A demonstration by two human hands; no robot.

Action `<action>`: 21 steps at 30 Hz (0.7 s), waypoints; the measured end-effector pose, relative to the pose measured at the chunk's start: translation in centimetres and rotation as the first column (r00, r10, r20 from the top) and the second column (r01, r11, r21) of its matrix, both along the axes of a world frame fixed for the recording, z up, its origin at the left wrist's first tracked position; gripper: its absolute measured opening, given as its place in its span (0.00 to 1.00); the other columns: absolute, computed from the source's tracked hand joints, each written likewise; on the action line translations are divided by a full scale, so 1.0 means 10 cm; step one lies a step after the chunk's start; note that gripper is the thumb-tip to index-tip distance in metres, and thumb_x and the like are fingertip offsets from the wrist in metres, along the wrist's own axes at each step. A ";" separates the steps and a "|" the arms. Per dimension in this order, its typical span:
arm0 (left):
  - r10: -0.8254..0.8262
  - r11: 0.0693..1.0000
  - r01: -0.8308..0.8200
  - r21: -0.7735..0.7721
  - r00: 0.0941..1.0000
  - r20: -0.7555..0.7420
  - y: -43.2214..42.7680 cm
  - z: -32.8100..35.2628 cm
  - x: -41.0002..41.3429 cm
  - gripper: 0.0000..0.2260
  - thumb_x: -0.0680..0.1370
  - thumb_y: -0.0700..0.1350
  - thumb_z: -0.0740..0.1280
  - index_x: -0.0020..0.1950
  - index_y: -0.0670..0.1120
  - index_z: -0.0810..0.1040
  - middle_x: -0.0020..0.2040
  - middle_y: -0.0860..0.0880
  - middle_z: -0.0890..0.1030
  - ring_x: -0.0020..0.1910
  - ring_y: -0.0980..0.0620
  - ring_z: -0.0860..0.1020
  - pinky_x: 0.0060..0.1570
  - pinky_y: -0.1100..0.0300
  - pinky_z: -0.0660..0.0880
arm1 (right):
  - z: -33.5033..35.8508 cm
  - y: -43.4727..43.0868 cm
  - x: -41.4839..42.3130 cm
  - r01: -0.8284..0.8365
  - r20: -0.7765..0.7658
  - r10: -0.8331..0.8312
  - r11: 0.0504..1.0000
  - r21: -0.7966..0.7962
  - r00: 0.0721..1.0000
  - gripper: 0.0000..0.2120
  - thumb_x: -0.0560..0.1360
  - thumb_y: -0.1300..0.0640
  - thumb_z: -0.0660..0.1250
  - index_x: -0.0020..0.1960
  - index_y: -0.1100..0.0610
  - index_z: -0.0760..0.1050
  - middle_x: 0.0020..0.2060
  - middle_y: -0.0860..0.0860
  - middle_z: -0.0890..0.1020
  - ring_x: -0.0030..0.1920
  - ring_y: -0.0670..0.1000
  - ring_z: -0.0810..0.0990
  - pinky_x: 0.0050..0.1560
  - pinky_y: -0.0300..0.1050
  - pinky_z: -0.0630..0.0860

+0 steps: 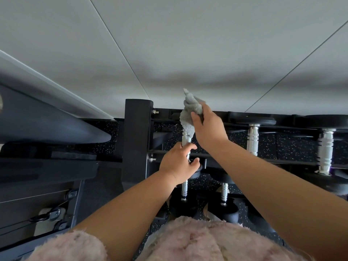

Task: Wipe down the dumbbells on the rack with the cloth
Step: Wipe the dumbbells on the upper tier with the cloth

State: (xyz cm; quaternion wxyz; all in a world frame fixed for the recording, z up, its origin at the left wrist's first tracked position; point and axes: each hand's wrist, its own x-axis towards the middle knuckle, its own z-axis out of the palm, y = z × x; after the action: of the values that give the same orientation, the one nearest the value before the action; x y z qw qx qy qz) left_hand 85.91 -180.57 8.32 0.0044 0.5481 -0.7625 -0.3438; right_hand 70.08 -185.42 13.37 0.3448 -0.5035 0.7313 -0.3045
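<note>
My left hand (178, 162) grips the chrome dumbbell handle (186, 141); my right hand (209, 127) clutches the grey cloth (190, 108) over its far end. Next, I'd wipe nearward.

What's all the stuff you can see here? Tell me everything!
dumbbells: five seen, black ends with silver handles, three on the upper rail, two lower
cloth: one, grey, over the leftmost upper handle
rack: one, black, along the wall
wall: white panels, top
floor: black with speckles, under the rack
gear: dark grey, left; cannot tell what it is
top: one, fluffy pink, bottom edge
left hand: grips that leftmost handle, below the cloth
right hand: grips the cloth
</note>
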 end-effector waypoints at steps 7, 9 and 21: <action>0.005 1.000 -0.005 0.008 1.000 -0.001 0.00 -0.01 0.03 0.16 0.80 0.57 0.67 0.67 0.61 0.75 0.53 0.52 0.73 0.46 0.49 0.77 0.45 0.57 0.73 | -0.03 -0.32 -0.19 -0.184 -0.043 0.196 0.963 0.198 0.980 0.19 0.84 0.36 0.55 0.53 0.51 0.72 0.40 0.52 0.81 0.36 0.50 0.79 0.35 0.46 0.78; 0.005 1.000 -0.005 0.006 1.000 -0.007 0.00 -0.02 0.03 0.15 0.80 0.57 0.67 0.67 0.62 0.75 0.53 0.52 0.74 0.47 0.49 0.77 0.46 0.56 0.75 | -0.01 -0.32 -0.25 -0.116 -0.080 0.136 0.970 0.213 0.987 0.20 0.84 0.37 0.56 0.49 0.53 0.73 0.39 0.52 0.80 0.36 0.51 0.78 0.34 0.44 0.74; 0.090 0.996 -0.090 0.009 0.996 -0.029 0.02 0.11 0.10 0.38 0.76 0.68 0.62 0.81 0.55 0.53 0.51 0.50 0.83 0.50 0.46 0.83 0.52 0.50 0.81 | 0.00 0.47 -0.10 0.188 0.050 -0.212 0.936 0.297 0.976 0.17 0.86 0.43 0.56 0.52 0.54 0.74 0.41 0.49 0.81 0.38 0.47 0.80 0.34 0.40 0.71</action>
State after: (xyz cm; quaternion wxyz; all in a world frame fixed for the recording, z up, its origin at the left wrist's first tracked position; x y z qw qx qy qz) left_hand 86.88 -180.36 9.43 0.0290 0.5768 -0.7356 -0.3540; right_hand 69.10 -180.76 13.33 0.4116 -0.3576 0.8009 -0.2475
